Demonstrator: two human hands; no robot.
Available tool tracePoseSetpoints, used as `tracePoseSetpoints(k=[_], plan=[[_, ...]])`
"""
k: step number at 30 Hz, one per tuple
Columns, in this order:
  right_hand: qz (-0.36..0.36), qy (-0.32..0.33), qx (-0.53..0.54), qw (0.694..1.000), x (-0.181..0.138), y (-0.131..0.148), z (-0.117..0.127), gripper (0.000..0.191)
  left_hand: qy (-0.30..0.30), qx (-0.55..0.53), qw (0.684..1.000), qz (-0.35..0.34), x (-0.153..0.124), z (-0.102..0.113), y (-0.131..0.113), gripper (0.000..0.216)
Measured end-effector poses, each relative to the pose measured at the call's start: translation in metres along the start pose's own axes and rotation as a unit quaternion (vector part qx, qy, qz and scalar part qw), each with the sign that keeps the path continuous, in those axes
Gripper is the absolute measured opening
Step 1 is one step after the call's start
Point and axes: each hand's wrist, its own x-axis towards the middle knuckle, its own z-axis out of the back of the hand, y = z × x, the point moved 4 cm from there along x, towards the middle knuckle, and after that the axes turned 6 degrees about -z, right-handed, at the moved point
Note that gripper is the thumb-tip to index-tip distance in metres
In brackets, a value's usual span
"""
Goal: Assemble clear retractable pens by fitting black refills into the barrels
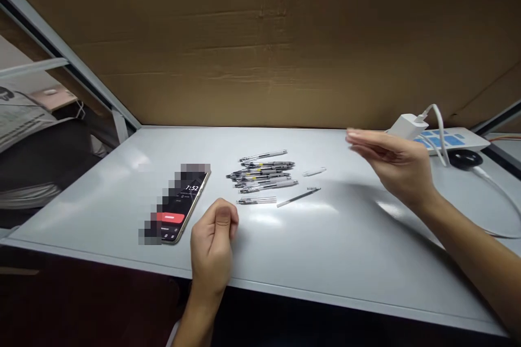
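My left hand [214, 244] is closed in a fist above the front of the table, between the phone and the pens. Whatever its fingers may hold is hidden. Raised over the table's right side, my right hand [393, 162] has its fingers stretched out and close together, with nothing visible in them. Several clear-barrelled pens [266, 173] lie in a loose pile at mid-table. One pen [257, 200] rests in front of the pile and another pen [262, 155] behind it. To the right are a thin pen refill [299, 197] and a small clear plastic piece [314, 172].
A phone [185, 206] lies on the white table [309, 260] at the left. At the back right are a power strip [472, 140], a white charger [407, 126], a black round object [466, 159] and white cables. Cardboard [260, 43] walls off the back.
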Motion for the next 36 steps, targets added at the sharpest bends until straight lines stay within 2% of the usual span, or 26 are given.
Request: tracePoseSetpoints(k=[3,5,7,9,11,13,14,16,19,23,27,30,33,36], plan=[[0.001,0.084,-0.016,0.996,-0.008,0.002,-0.013,0.015,0.008,0.008,0.998,-0.063,-0.001,-0.003,-0.002,0.02],[0.055,0.169,-0.041,0.983,-0.017,0.008,-0.026,0.033,0.02,0.036,0.993,-0.113,-0.003,-0.007,-0.003,0.014],[0.116,0.254,-0.067,0.958,-0.027,0.015,-0.04,0.048,0.049,0.096,0.976,-0.19,-0.006,-0.014,-0.007,0.02],[0.14,0.309,-0.094,0.936,-0.036,0.017,-0.051,0.053,0.116,0.175,0.936,-0.284,-0.011,-0.027,-0.012,0.028],[0.141,0.332,-0.124,0.924,-0.041,0.016,-0.056,0.051,0.207,0.237,0.881,-0.353,-0.017,-0.042,-0.016,0.035],[0.13,0.349,-0.149,0.916,-0.042,0.014,-0.057,0.047,0.275,0.265,0.846,-0.373,-0.021,-0.052,-0.017,0.039],[0.124,0.358,-0.159,0.912,-0.041,0.013,-0.057,0.046,0.295,0.27,0.839,-0.37,-0.022,-0.055,-0.016,0.04],[0.125,0.375,-0.17,0.903,-0.04,0.013,-0.054,0.045,0.307,0.272,0.837,-0.362,-0.023,-0.058,-0.015,0.041],[0.161,0.384,-0.173,0.893,-0.042,0.019,-0.05,0.047,0.28,0.257,0.851,-0.363,-0.024,-0.054,-0.014,0.037],[0.191,0.373,-0.129,0.899,-0.054,0.024,-0.052,0.048,0.254,0.217,0.876,-0.348,-0.024,-0.047,-0.015,0.031],[0.153,0.387,-0.061,0.907,-0.064,0.014,-0.053,0.045,0.252,0.206,0.894,-0.308,-0.021,-0.042,-0.016,0.03],[0.119,0.358,-0.044,0.925,-0.06,-0.001,-0.045,0.034,0.219,0.213,0.907,-0.289,-0.017,-0.04,-0.016,0.034],[0.066,0.302,-0.045,0.95,-0.049,-0.01,-0.034,0.025,0.185,0.22,0.91,-0.299,-0.014,-0.039,-0.014,0.037],[0.036,0.298,-0.03,0.953,-0.046,-0.007,-0.029,0.023,0.173,0.218,0.902,-0.331,-0.015,-0.038,-0.014,0.037]])
